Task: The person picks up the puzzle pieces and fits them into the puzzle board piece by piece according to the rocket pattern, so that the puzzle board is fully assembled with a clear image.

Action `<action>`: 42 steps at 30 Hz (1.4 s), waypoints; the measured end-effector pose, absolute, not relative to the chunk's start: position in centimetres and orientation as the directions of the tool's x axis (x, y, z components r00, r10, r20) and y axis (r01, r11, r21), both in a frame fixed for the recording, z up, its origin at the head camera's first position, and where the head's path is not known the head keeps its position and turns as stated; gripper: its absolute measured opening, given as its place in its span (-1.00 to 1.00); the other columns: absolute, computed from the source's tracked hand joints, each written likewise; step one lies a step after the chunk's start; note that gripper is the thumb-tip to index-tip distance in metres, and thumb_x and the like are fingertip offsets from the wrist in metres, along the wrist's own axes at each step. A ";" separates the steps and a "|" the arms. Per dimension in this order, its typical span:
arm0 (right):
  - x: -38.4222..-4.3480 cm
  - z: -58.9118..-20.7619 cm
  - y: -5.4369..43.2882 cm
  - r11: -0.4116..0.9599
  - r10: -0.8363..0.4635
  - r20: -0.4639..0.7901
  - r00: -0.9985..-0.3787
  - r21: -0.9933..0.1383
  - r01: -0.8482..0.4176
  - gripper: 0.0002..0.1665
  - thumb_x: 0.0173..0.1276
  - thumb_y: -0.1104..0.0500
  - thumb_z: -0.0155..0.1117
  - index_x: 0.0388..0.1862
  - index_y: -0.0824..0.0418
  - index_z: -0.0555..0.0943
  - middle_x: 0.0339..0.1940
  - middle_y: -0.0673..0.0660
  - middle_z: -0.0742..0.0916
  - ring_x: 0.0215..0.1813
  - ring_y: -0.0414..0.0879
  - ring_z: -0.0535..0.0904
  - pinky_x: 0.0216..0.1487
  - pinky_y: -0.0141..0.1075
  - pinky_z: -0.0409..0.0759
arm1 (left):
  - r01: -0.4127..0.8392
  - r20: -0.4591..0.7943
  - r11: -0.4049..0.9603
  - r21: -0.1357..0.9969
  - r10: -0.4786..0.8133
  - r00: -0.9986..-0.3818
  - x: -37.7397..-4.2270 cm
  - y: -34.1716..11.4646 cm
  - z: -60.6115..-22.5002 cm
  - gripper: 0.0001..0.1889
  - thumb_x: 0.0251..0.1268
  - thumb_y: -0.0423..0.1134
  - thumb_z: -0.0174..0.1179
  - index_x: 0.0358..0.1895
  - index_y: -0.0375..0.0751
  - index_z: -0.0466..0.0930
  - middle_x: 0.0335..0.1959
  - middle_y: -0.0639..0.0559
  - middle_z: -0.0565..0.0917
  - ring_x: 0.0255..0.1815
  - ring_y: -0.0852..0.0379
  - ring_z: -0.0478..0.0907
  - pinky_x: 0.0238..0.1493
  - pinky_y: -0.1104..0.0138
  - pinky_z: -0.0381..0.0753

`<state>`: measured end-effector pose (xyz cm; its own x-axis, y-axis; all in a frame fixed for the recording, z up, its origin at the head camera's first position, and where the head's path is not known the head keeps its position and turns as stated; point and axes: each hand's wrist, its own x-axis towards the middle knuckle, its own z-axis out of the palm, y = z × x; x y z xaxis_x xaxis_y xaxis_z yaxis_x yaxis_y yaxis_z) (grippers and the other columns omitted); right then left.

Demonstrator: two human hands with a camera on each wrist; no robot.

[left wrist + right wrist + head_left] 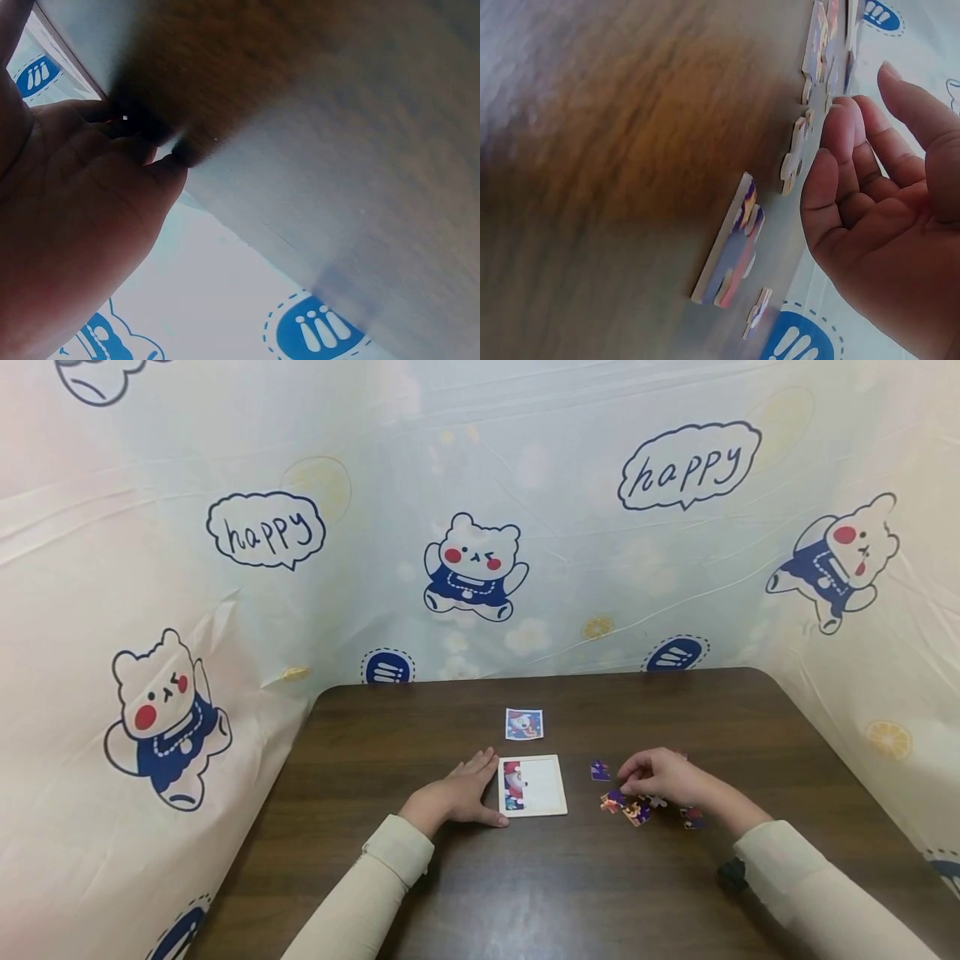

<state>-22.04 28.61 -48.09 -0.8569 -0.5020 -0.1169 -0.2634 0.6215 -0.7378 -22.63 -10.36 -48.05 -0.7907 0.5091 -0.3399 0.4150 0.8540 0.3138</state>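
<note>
A white-rimmed puzzle tray [546, 787] lies on the table, with joined pieces [514, 786] along its left side. My left hand [467, 789] rests beside it, fingers stretched and thumb spread, touching its left edge. Over loose jigsaw pieces to the right is my right hand [663, 775]; its fingers bend loosely. In the right wrist view the thumb stands apart from the fingers [821, 187], and nothing shows between them. Close by lie a purple piece [600, 769], an orange-and-purple piece [637, 812] and a large edge piece [731, 255]. The left wrist view shows the left hand [90, 187] darkly.
A small square picture card [523, 724] of a white cartoon animal lies behind the tray. Another piece [692, 817] sits under the right wrist. The brown wooden table [420, 718] meets a printed cloth backdrop [360, 593] at its back and sides.
</note>
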 end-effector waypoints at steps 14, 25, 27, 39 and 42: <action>-21.8 -48.5 27.1 0.630 -0.530 -0.148 -0.835 -0.728 -0.270 -0.75 0.25 0.18 0.48 -0.14 0.22 0.68 -0.38 0.02 0.66 -0.32 -0.08 0.55 -0.33 -0.33 0.57 | 0.414 -0.336 0.854 0.314 0.508 -0.793 -22.6 -10.4 -48.2 0.22 0.03 0.39 0.32 0.61 -0.18 -0.12 0.63 -0.07 -0.14 0.62 -0.02 -0.25 0.54 0.04 -0.07; -22.1 -48.9 26.5 0.676 -0.537 -0.132 -0.833 -0.658 -0.332 -0.74 0.14 0.18 0.57 -0.29 0.14 0.62 -0.42 0.00 0.60 -0.33 -0.11 0.51 -0.33 -0.31 0.56 | 0.414 -0.338 0.855 0.311 0.507 -0.793 -22.6 -10.4 -48.1 0.22 0.03 0.40 0.31 0.61 -0.18 -0.12 0.63 -0.06 -0.15 0.62 -0.02 -0.25 0.54 0.04 -0.08; -22.2 -48.9 26.4 0.678 -0.539 -0.129 -0.832 -0.653 -0.338 -0.72 0.12 0.17 0.58 -0.32 0.14 0.60 -0.43 -0.01 0.59 -0.35 -0.12 0.50 -0.35 -0.31 0.55 | 0.412 -0.339 0.856 0.312 0.505 -0.794 -22.6 -10.4 -48.1 0.22 0.03 0.39 0.32 0.61 -0.18 -0.12 0.63 -0.06 -0.14 0.62 -0.02 -0.25 0.54 0.04 -0.08; -22.3 -48.8 26.1 0.654 -0.539 -0.104 -0.836 -0.676 -0.338 -0.75 0.15 0.22 0.55 -0.38 0.14 0.58 -0.51 -0.06 0.63 -0.44 -0.17 0.54 -0.41 -0.33 0.56 | 0.404 -0.347 0.860 0.312 0.499 -0.794 -22.8 -10.3 -48.1 0.22 0.01 0.40 0.32 0.61 -0.16 -0.12 0.63 -0.06 -0.15 0.62 -0.02 -0.25 0.54 0.03 -0.08; -22.3 -48.6 26.0 0.643 -0.537 -0.135 -0.833 -0.705 -0.300 -0.81 0.19 0.19 0.52 -0.34 0.12 0.62 -0.50 -0.03 0.65 -0.43 -0.13 0.56 -0.38 -0.30 0.59 | 0.408 -0.348 0.861 0.304 0.499 -0.794 -22.8 -10.3 -48.2 0.22 0.01 0.42 0.30 0.61 -0.15 -0.13 0.63 -0.05 -0.16 0.62 -0.01 -0.26 0.54 0.05 -0.09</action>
